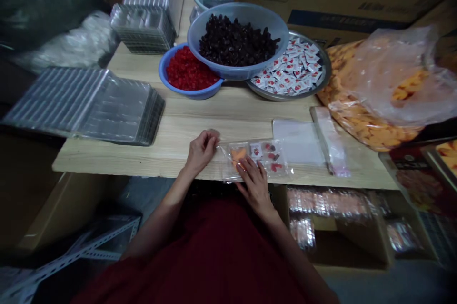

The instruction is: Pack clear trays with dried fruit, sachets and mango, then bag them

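Note:
A clear plastic package [282, 154] lies flat near the table's front edge. Through it show orange pieces [238, 153], a small white packet [256, 150] and several red and dark pieces. My right hand [255, 182] rests on the package with its fingers spread over the orange pieces. Just left of the package's left end is my left hand [202, 151], its thumb and fingers pinched together; what they hold, if anything, is too small to make out.
Stacked clear trays [117, 108] stand at left. Behind are bowls of red pieces [189, 69], dark pieces [235, 42] and white packets [294, 68]. A white sheet [298, 142], a bundle of clear bags [330, 139] and a large bag of orange pieces [374, 118] are at right.

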`<state>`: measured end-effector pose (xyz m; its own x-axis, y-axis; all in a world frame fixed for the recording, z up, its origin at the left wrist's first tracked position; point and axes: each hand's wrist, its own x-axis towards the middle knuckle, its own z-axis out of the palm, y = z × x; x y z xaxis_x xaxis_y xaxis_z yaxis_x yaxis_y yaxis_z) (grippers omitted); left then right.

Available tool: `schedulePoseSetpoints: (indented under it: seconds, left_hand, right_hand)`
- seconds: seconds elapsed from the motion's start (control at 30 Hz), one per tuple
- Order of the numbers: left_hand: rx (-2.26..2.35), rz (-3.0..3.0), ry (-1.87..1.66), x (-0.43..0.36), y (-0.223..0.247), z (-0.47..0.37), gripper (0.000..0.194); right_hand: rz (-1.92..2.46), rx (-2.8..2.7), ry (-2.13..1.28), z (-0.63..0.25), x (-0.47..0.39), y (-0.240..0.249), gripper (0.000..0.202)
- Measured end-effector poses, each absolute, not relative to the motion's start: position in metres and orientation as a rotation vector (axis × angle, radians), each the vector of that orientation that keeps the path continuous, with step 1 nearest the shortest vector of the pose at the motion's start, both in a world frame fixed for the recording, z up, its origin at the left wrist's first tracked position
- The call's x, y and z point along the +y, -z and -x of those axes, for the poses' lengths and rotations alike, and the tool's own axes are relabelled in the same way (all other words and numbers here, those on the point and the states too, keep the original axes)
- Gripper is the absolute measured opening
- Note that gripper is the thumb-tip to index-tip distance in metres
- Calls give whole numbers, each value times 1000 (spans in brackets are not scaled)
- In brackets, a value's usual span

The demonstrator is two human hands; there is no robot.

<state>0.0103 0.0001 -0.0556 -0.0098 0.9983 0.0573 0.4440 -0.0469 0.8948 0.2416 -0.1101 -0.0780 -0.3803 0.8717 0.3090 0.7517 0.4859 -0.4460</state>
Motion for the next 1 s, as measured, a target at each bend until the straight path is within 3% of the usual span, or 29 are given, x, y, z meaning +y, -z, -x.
schedulePoseSetpoints:
  seconds: [0.23, 0.4, 0.67, 0.73, 0.87, 1.0]
  left_hand:
    - [1334, -1461, -866, -17, 44, -11, 24]
    - [1330, -1053, -1162, -19, 39, -10, 28]
    - [1065, -983, -774, -78, 38, -29, 53]
    - [1086, -1148, -699, -93, 37, -30, 45]
    - [1121, -1614, -394, -107, 27, -12, 10]
    - [1163, -1607, -374, -94, 22, 9, 17]
  right_hand:
    - [1353, -2215, -250, -242, -120, 84, 65]
    - [1347, -2177, -225, -243, -120, 81, 68]
    - [1458, -2216, -281, -244, -121, 78, 71]
    - [1471, -2236, -311, -246, -119, 78, 69]
    - [1456, -2273, -322, -252, -116, 75, 68]
    - [1430, -2275, -260, -249, -117, 76, 65]
